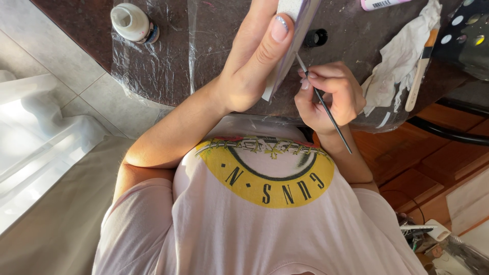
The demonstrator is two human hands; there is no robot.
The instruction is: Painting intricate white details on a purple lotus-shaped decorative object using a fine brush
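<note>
White panel (pixel 285 51) sits clamped in our left hand (pixel 254 61); our right hand (pixel 331 97), just beside it, pinches a thin brush (pixel 326 109). We'd judge steady, light strokes best.

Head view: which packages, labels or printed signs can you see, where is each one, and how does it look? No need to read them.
Small white round bottle: top left on the plastic-covered dark table, beside a darker cap.
Pink tube with white label: top edge, right of centre, only partly in view.
Yellow round print with dark letters: on the chest of the pale pink shirt, below both hands.
No screens are visible.
</note>
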